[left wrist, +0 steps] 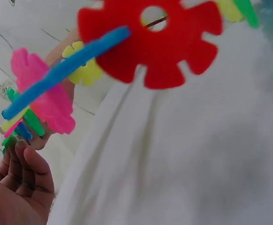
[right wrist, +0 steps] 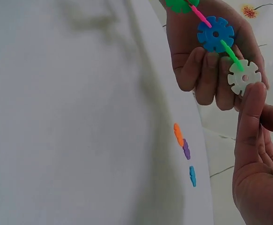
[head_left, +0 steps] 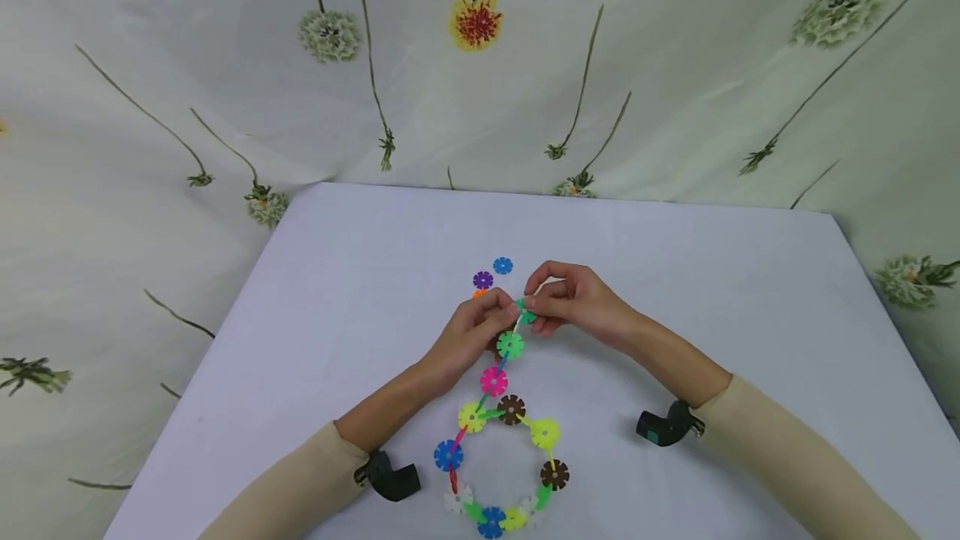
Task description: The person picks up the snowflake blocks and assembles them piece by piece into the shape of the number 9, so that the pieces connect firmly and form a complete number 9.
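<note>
Slotted plastic snowflake discs are joined edge to edge in a colourful chain (head_left: pixel 493 381), with a ring at its near end. My left hand (head_left: pixel 468 338) pinches the chain near its far end. Opposite it, my right hand (head_left: pixel 583 302) pinches a green disc (head_left: pixel 528 317) at that end. In the right wrist view a whitish disc (right wrist: pixel 239 80) meets the fingertips of the right hand (right wrist: pixel 255 154), with a blue disc (right wrist: pixel 215 33) further along by the left hand's curled fingers. A red disc (left wrist: pixel 150 51) and a pink disc (left wrist: pixel 42 93) hang close before the left wrist camera.
Beyond the hands lie a loose blue disc (head_left: pixel 503 266), a purple disc (head_left: pixel 483 280) and a partly hidden orange disc (head_left: pixel 480 294). The white table (head_left: pixel 712 273) ends at a flower-patterned cloth (head_left: pixel 675 65). Black cameras (head_left: pixel 396 477) are worn at both wrists.
</note>
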`<state>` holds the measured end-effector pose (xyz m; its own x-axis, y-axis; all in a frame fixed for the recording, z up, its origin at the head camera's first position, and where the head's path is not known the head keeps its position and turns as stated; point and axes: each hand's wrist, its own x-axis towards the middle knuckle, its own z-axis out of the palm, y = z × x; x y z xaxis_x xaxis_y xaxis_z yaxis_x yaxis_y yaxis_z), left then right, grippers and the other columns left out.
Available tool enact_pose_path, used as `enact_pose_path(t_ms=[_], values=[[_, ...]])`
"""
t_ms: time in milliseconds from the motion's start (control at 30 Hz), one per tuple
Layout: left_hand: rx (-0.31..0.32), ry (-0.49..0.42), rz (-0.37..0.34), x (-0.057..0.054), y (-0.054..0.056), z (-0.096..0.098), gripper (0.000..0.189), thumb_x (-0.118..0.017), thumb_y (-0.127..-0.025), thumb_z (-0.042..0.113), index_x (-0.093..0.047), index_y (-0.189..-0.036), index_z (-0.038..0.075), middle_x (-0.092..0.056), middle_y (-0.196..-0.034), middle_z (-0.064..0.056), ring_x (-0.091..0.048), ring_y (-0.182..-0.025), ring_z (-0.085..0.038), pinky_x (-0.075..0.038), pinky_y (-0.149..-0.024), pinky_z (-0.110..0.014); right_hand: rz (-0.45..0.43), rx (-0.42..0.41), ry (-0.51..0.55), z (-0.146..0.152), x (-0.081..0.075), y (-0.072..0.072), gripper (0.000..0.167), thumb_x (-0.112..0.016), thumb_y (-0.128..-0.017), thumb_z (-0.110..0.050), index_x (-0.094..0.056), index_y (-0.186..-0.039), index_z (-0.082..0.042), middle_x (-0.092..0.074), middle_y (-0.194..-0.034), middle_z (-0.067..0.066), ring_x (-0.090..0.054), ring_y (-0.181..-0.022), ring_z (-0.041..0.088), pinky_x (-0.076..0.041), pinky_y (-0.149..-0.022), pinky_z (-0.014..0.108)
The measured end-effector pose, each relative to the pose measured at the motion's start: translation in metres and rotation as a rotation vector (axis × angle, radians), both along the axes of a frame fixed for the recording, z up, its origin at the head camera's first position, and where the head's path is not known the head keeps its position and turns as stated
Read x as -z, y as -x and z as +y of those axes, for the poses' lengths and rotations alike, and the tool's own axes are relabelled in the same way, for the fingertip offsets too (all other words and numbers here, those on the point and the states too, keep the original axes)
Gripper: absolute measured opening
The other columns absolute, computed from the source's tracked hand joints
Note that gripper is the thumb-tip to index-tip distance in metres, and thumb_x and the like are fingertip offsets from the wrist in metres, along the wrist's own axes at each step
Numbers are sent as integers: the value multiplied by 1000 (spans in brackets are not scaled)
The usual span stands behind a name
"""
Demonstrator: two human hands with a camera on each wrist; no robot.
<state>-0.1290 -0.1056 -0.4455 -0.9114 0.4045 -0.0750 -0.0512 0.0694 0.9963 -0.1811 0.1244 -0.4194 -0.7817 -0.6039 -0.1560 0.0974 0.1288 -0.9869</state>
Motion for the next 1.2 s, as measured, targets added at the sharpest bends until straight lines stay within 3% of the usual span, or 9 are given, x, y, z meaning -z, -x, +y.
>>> enact_pose_path(t_ms=[133, 267, 333, 500, 600, 767, 1000, 1200], values=[[-46, -23, -51, 5, 2, -6, 27, -55, -110, 24, -60, -113, -2, -59, -81, 6, -55, -74, -10, -51, -70, -22, -20, -53, 16, -10, 4, 3, 18, -66, -106, -13, -58, -119, -3, -78, -86, 4, -78, -76, 21, -67, -80, 34], [-77, -23, -57, 6, 1, -13, 18, -55, -108, 20, -60, -105, 3, -53, -79, 6, -50, -72, -10, -47, -68, -23, 44, -57, -14, -20, 10, 13, 21, -60, -110, -15, -60, -119, 4, -76, -91, 5, -75, -76, 18, -66, -77, 32], [-84, -17, -48, 5, 0, -17, 17, -55, -107, 20, -59, -101, 5, -50, -78, 5, -48, -71, -10, -45, -67, -23, 134, -38, -82, -25, 16, 23, 21, -62, -109, -17, -64, -116, 2, -74, -94, 9, -73, -77, 20, -64, -74, 31], [-95, 3, -32, 4, -4, -23, 17, -55, -109, 21, -57, -98, 8, -48, -78, 5, -47, -72, -11, -43, -67, -22, 433, -33, -341, -33, 32, 46, 12, -71, -103, -20, -73, -111, -12, -73, -103, 6, -66, -92, 19, -56, -84, 30], [-101, -1, -27, 4, -6, -27, 16, -54, -109, 20, -57, -100, 7, -47, -77, 5, -46, -72, -10, -42, -68, -23, 551, -77, -436, -41, 33, 50, 15, -74, -100, -20, -74, -113, -14, -71, -105, 2, -63, -95, 17, -53, -88, 31], [-114, -12, -30, 1, -8, -34, 15, -53, -109, 19, -57, -101, 6, -47, -78, 6, -45, -72, -10, -42, -68, -23, 692, -172, -559, -59, 30, 45, 22, -77, -98, -26, -74, -118, -17, -66, -105, 1, -58, -95, 16, -50, -84, 30], [-103, -24, 5, 1, -7, -38, 15, -52, -108, 16, -56, -99, 5, -47, -76, 6, -45, -71, -9, -41, -67, -22, 736, -178, -619, -69, 27, 41, 24, -75, -99, -24, -71, -121, -16, -67, -110, 1, -58, -93, 15, -49, -82, 29], [-74, -5, 87, -1, -8, -38, 15, -52, -107, 13, -55, -99, 1, -46, -74, 5, -44, -71, -10, -40, -68, -21, 686, -187, -603, -67, 24, 42, 23, -77, -98, -19, -69, -118, -12, -63, -110, 4, -54, -91, 17, -47, -81, 29]])
